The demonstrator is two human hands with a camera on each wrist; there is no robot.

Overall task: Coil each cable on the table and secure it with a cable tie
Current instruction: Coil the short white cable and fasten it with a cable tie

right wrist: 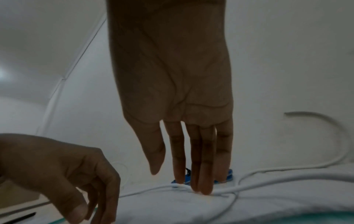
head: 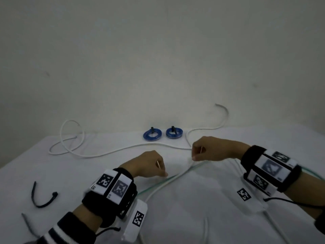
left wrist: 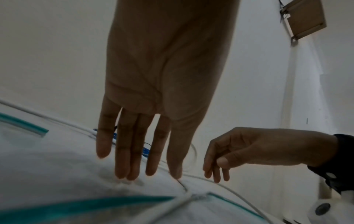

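Bare cloth (head: 202, 199) between wrists; blue coils (head: 152, 135) and, seemingly, cable loops (head: 70, 138) beyond.

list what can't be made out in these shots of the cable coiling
- Left hand, head view: its back hides the fingertips; whether they touch the white cable is unclear.
- Right hand, right wrist view: the cable passes under the fingertips, contact uncertain.
- Blue coils: mostly hidden behind fingers in both wrist views.
- Teal cable: blurred, cut off by the left wrist view's bottom edge.
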